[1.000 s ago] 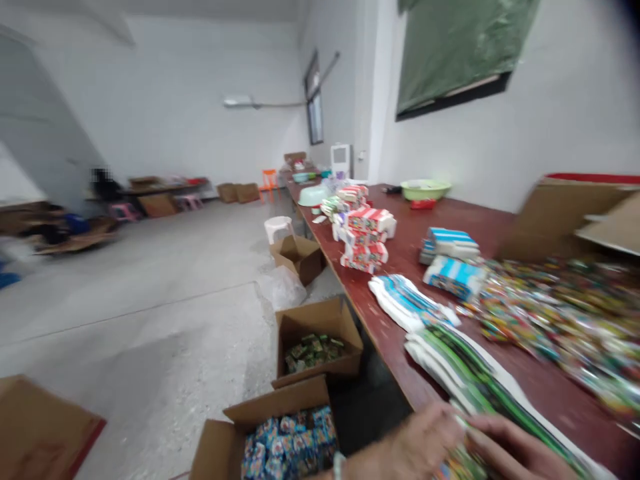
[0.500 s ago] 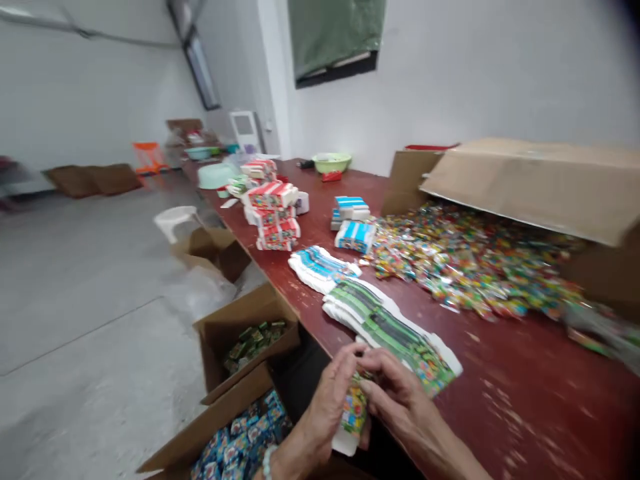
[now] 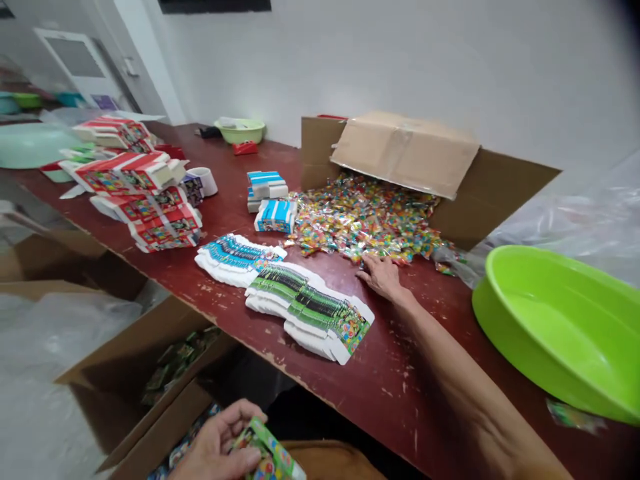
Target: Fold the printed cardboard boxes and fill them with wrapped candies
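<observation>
Low at the table's front edge, my left hand (image 3: 220,443) is closed around a small green printed carton (image 3: 270,457). My right hand (image 3: 383,277) reaches across the table, its fingers apart and touching the near edge of a heap of wrapped candies (image 3: 360,223); the fingertips are partly lost among the wrappers. Between the hands lies a fanned row of flat green cartons (image 3: 313,300). A similar row of flat blue cartons (image 3: 230,257) overlaps its far end. The candies spill from a cardboard box (image 3: 405,153) tipped on its side.
Red-striped carton bundles (image 3: 145,200) are stacked at left, with blue-striped bundles (image 3: 275,217) farther back. A bright green basin (image 3: 560,327) stands at right. Below the table's left edge, an open cardboard box (image 3: 115,380) holds green packets. A white cup (image 3: 204,180) stands behind the red bundles.
My right hand has left the small carton and stretched out to the candies. My left hand keeps the carton, now lower and farther left. The view has swung right, showing the green basin.
</observation>
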A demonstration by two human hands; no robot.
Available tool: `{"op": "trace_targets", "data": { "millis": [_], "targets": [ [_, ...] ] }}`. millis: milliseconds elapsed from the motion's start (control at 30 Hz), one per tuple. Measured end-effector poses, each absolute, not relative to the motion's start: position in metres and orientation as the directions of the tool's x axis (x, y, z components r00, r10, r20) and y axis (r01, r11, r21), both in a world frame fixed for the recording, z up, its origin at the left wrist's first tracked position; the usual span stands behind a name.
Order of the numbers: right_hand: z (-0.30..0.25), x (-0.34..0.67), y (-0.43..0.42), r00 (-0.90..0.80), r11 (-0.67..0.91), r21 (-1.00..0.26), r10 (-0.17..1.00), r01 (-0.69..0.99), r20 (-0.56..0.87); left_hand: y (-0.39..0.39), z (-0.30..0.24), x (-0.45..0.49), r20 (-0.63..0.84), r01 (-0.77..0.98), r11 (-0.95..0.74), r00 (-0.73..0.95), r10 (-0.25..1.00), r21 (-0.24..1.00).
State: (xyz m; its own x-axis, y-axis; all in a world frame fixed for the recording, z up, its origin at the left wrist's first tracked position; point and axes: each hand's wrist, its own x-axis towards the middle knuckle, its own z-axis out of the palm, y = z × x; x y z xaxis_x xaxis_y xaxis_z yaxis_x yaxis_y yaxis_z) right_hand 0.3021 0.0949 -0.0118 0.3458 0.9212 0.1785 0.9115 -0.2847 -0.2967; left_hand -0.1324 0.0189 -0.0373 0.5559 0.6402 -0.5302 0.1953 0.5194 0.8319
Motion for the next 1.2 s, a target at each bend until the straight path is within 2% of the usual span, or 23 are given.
{"op": "trace_targets", "data": {
  "millis": [67, 100, 167, 233, 333, 367, 400, 467, 533, 700, 767, 900, 1000, 1100, 1200],
  "targets": [
    [-0.021, 0.302, 0.096, 0.316, -0.267, -0.268, 0.936, 0.926, 0.158, 0.027, -0.029, -0.154, -0.534, 0.399, 0.356, 0.602, 0.593, 0.845],
    [-0.023, 0.301, 0.094, 0.295, -0.249, -0.264, 0.943, 0.932, 0.153, 0.029, -0.024, -0.162, -0.575, 0.499, 0.297, 0.628, 0.524, 0.815],
    [-0.023, 0.3, 0.089, 0.267, -0.221, -0.273, 0.952, 0.936, 0.148, 0.028, -0.017, -0.171, -0.635, 0.56, 0.301, 0.672, 0.381, 0.772],
    [-0.016, 0.3, 0.081, 0.278, -0.224, -0.294, 0.947, 0.929, 0.159, 0.024, -0.014, -0.17, -0.619, 0.454, 0.448, 0.701, 0.355, 0.77],
    [0.005, 0.281, 0.059, 0.354, -0.248, -0.391, 0.907, 0.886, 0.229, 0.017, -0.012, -0.147, -0.535, 0.155, 0.614, 0.679, 0.502, 0.774],
    [0.013, 0.266, 0.049, 0.389, -0.213, -0.505, 0.879, 0.837, 0.274, 0.014, -0.011, -0.136, -0.496, 0.07, 0.607, 0.654, 0.571, 0.791],
    [0.02, 0.247, 0.037, 0.355, -0.128, -0.635, 0.903, 0.762, 0.243, 0.011, -0.01, -0.123, -0.443, -0.005, 0.576, 0.634, 0.634, 0.817],
    [0.03, 0.203, 0.014, 0.223, 0.02, -0.861, 0.962, 0.509, 0.154, 0.007, -0.007, -0.099, -0.389, -0.079, 0.548, 0.621, 0.68, 0.832],
    [0.033, 0.16, -0.005, 0.164, 0.044, -0.939, 0.981, 0.342, 0.106, 0.003, -0.003, -0.081, -0.358, -0.106, 0.535, 0.633, 0.686, 0.838],
    [0.026, 0.106, -0.026, 0.093, 0.03, -0.961, 0.994, 0.274, 0.058, -0.004, 0.01, -0.071, -0.314, 0.053, 0.364, 0.631, 0.709, 0.93],
    [0.025, 0.101, -0.027, 0.119, 0.037, -0.978, 0.991, 0.206, 0.062, -0.006, 0.012, -0.074, -0.306, 0.096, 0.319, 0.628, 0.715, 0.943],
    [0.027, 0.095, -0.027, 0.185, 0.049, -0.992, 0.98, 0.112, 0.069, -0.007, 0.011, -0.077, -0.277, 0.038, 0.329, 0.636, 0.72, 0.943],
    [0.024, 0.092, -0.031, 0.197, 0.087, -0.977, 0.972, 0.194, 0.126, -0.007, 0.006, -0.075, -0.259, -0.027, 0.358, 0.638, 0.725, 0.933],
    [0.017, 0.094, -0.035, 0.2, 0.122, -0.925, 0.958, 0.361, 0.205, -0.008, 0.002, -0.072, -0.27, -0.025, 0.364, 0.625, 0.733, 0.931],
    [0.013, 0.097, -0.036, 0.092, 0.215, -0.832, 0.949, 0.512, 0.302, -0.009, -0.001, -0.074, -0.265, -0.069, 0.379, 0.603, 0.753, 0.923]
  ]
}}
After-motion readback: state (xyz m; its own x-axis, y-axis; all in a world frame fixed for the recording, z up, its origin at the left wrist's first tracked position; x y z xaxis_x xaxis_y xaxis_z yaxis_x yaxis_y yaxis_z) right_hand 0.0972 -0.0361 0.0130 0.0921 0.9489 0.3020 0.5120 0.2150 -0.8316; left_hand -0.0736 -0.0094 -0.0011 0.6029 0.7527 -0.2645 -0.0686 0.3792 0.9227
